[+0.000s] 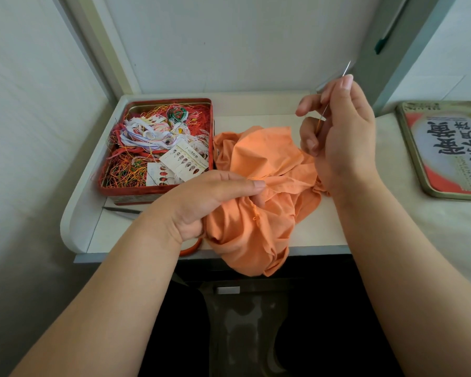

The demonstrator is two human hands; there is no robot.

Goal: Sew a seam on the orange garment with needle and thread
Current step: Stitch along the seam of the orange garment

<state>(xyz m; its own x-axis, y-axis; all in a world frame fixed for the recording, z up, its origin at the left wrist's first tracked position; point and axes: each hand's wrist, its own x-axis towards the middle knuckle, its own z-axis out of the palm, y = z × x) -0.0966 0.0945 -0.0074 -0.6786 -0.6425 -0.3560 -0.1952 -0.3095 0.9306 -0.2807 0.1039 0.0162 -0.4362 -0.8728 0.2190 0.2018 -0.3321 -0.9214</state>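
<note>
The left hand (212, 197) pinches the orange garment (259, 202) on the surface (256, 104), keeping the seam steady. The right hand (337, 131) lifts the needle (335, 96) in a pinching grip, probably to tighten the thread (318, 127).

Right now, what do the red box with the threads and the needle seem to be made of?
The red box looks like thin painted metal, a tin: its inner wall is bare, dull silver and its rim is rolled. The needle, which the right hand pinches, looks like polished steel: thin, straight and grey with a light sheen. The picture alone cannot confirm either metal.
</note>
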